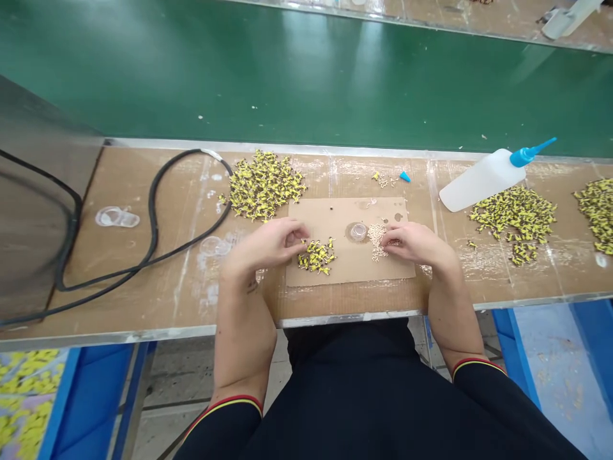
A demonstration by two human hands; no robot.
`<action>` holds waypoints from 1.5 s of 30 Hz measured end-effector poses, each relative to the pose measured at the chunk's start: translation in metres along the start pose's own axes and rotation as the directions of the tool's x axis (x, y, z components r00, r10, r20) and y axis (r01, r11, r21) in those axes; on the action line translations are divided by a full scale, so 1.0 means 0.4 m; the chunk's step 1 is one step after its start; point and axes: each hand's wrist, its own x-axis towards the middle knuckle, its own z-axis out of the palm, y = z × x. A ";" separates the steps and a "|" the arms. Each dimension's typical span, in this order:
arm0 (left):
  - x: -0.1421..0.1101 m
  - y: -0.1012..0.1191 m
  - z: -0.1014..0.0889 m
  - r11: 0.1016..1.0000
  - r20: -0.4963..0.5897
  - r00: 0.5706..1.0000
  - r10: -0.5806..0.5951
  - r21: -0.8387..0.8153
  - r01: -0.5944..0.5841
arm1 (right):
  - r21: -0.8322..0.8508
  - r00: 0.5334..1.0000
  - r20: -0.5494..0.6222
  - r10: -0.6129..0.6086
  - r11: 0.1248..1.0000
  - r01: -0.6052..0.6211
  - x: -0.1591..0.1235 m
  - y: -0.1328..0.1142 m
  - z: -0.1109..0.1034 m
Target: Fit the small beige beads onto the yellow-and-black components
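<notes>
My left hand [280, 241] is at the left edge of a flat cardboard sheet [345, 271], with thumb and fingertips closed beside a small heap of yellow-and-dark pieces [317, 257]. What the fingertips hold, if anything, is too small to make out. On the right, my right hand [407, 243] has its fingers pinched at a little pile of tiny pale pieces [377, 235]; what lies between them is hidden. Between the two piles stands a small clear round dish [357, 232], its base surrounded by a wet-looking patch.
Larger heaps of yellow-and-dark pieces lie at the back left [265, 185] and right [517, 214]. A white squeeze bottle [479, 182] with a blue nozzle leans on the right heap. A blue cap [405, 176] lies behind the sheet. A black cable [154, 217] loops on the left. Beyond runs a green belt [306, 83].
</notes>
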 end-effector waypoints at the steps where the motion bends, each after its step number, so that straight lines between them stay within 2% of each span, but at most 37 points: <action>1: -0.003 -0.004 0.000 1.000 0.001 1.000 0.005 0.002 -0.005 | -0.004 1.000 -0.004 -0.002 1.000 0.002 0.001 0.001 0.002; 6: 0.004 -0.005 0.011 0.999 0.008 0.999 -0.045 0.009 0.045 | -0.034 0.999 -0.031 -0.041 0.999 0.040 0.003 0.005 0.014; 15: 0.022 0.031 0.011 0.999 -0.089 0.995 0.035 0.028 -0.033 | 0.011 0.997 -0.037 -0.070 0.997 0.070 0.003 0.009 0.012; 20: 0.023 0.037 0.012 0.999 -0.080 0.996 0.044 0.011 -0.043 | -0.011 0.996 -0.028 -0.079 0.997 0.079 0.008 0.000 0.017; 23: 0.019 0.039 0.007 0.999 -0.111 0.992 0.054 0.005 -0.054 | 0.012 0.995 -0.033 -0.093 0.996 0.094 0.004 0.003 0.013; 30: 0.015 0.070 -0.003 0.989 -0.204 0.971 0.121 -0.053 -0.135 | 0.209 0.971 -0.190 -0.144 0.961 0.183 -0.018 0.021 -0.009; 32: 0.013 0.080 0.002 0.983 -0.252 0.957 0.145 -0.075 -0.169 | 0.253 0.961 -0.233 -0.152 0.944 0.211 -0.022 0.018 -0.014; 36: 0.013 0.099 0.023 0.965 -0.405 0.896 0.184 -0.101 -0.244 | 0.269 0.946 -0.281 -0.159 0.933 0.237 -0.023 0.016 -0.019; 39: 0.016 0.112 0.039 0.961 -0.481 0.859 0.177 -0.105 -0.257 | 0.219 0.958 -0.245 -0.149 0.954 0.205 -0.018 0.027 -0.014; 45: 0.011 0.132 0.043 0.949 -0.559 0.810 0.176 -0.121 -0.290 | 0.140 0.969 -0.209 -0.131 0.977 0.162 -0.009 0.045 -0.004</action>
